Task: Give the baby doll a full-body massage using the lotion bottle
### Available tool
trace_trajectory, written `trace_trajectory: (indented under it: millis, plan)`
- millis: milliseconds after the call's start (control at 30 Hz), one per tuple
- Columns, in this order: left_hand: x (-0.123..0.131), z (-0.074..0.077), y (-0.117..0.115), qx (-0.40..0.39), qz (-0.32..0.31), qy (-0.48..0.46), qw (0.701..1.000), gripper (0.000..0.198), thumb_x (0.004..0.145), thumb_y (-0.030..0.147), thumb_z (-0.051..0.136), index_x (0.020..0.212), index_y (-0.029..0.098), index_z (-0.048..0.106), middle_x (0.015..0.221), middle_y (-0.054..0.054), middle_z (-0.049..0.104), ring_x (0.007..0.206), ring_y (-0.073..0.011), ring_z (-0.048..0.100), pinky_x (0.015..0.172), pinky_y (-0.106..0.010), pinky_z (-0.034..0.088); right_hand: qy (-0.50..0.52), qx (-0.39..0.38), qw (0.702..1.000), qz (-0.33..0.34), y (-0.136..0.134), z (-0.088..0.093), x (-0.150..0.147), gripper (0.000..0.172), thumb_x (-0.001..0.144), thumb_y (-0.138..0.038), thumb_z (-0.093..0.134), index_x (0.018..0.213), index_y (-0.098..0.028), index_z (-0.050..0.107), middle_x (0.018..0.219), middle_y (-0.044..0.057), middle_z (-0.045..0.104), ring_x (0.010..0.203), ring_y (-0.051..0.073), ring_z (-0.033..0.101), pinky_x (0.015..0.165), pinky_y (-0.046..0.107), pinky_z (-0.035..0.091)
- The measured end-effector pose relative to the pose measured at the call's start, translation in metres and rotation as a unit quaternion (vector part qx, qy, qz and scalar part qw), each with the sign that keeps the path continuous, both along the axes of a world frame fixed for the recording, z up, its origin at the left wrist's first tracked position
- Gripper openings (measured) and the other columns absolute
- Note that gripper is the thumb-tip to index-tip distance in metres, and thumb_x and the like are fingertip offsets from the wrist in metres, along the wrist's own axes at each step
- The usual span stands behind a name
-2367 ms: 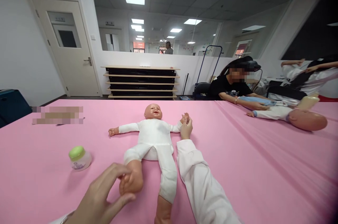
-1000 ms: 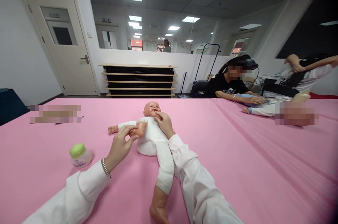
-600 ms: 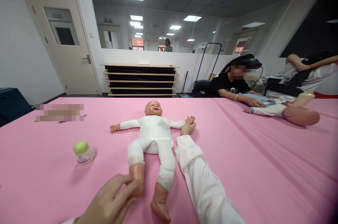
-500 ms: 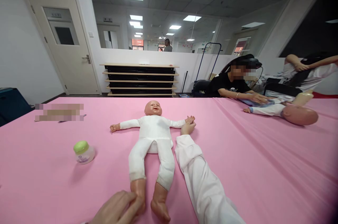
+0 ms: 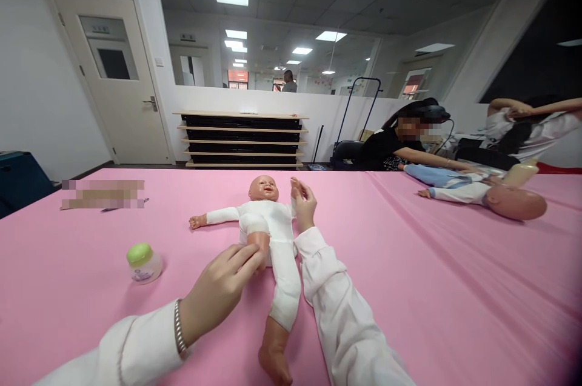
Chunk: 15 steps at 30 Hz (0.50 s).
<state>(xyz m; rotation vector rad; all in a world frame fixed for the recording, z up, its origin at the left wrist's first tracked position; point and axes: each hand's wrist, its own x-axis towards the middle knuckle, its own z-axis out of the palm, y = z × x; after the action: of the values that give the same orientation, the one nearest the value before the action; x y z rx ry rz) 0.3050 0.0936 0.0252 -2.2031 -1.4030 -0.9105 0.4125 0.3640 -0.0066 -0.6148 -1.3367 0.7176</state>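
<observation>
A baby doll (image 5: 282, 252) with a white cloth body lies on its back on the pink-covered table (image 5: 400, 301), head away from me. My left hand (image 5: 222, 283) grips the lower part of the doll's leg on the left, which is bent up toward its belly. The other leg lies straight toward me. With fingers closed, my right hand (image 5: 305, 204) holds the doll's arm on the right, folded upward beside its head. The doll's other arm stretches out flat to the left. That doll's hand at my right fingers is mostly covered.
A jar with a green lid (image 5: 143, 263) stands to the left. At the far right lies a second doll (image 5: 516, 201) in blue and white clothes, near a pale bottle (image 5: 521, 173). A person in black (image 5: 386, 146) reaches toward it. A blurred-out item (image 5: 102, 194) lies at the back left.
My left hand has pushed the doll's leg up, bending it toward the belly. My right hand has brought the doll's arm inward and up beside the head.
</observation>
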Motion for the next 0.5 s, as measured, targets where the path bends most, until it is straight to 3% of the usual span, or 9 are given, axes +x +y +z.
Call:
trace_trajectory:
  millis: [167,300,400,500]
  plan:
    - [0.008,-0.001,0.039,-0.009,0.015,0.069,0.997,0.028,0.088,0.004,0.031,0.105,0.014,0.052,0.1,-0.008,0.059,0.077,-0.0166,0.053,0.064,-0.031,0.048,-0.182,0.068,0.972,0.13,-0.003,-0.011,-0.019,0.028,0.072,-0.032,0.063,0.096,-0.018,0.065,0.1,0.006,0.064,0.095,0.019,0.057,0.086,0.032,0.044]
    - [0.013,-0.017,0.068,0.005,0.026,0.144,0.989,0.024,0.086,0.004,0.036,0.102,0.011,0.053,0.101,-0.01,0.059,0.074,-0.0178,0.051,0.063,-0.031,0.048,-0.285,0.106,0.945,0.121,-0.003,-0.021,-0.025,0.018,0.074,-0.029,0.062,0.088,-0.02,0.069,0.095,0.005,0.066,0.092,0.018,0.058,0.084,0.032,0.043]
    - [0.014,-0.031,0.082,0.019,0.04,0.175,0.983,0.021,0.086,0.005,0.037,0.098,0.011,0.054,0.094,-0.009,0.06,0.071,-0.018,0.051,0.061,-0.031,0.047,-0.307,0.116,0.938,0.112,-0.005,-0.022,-0.024,0.016,0.076,-0.027,0.061,0.088,-0.021,0.07,0.093,0.005,0.066,0.088,0.017,0.059,0.08,0.03,0.044]
    - [0.014,-0.036,0.085,0.034,0.048,0.181,0.982,0.021,0.087,0.006,0.036,0.096,0.012,0.054,0.092,-0.01,0.059,0.071,-0.0178,0.051,0.061,-0.031,0.046,-0.309,0.119,0.936,0.118,-0.007,-0.023,-0.024,0.016,0.077,-0.027,0.059,0.087,-0.021,0.07,0.092,0.004,0.066,0.088,0.016,0.058,0.08,0.029,0.043]
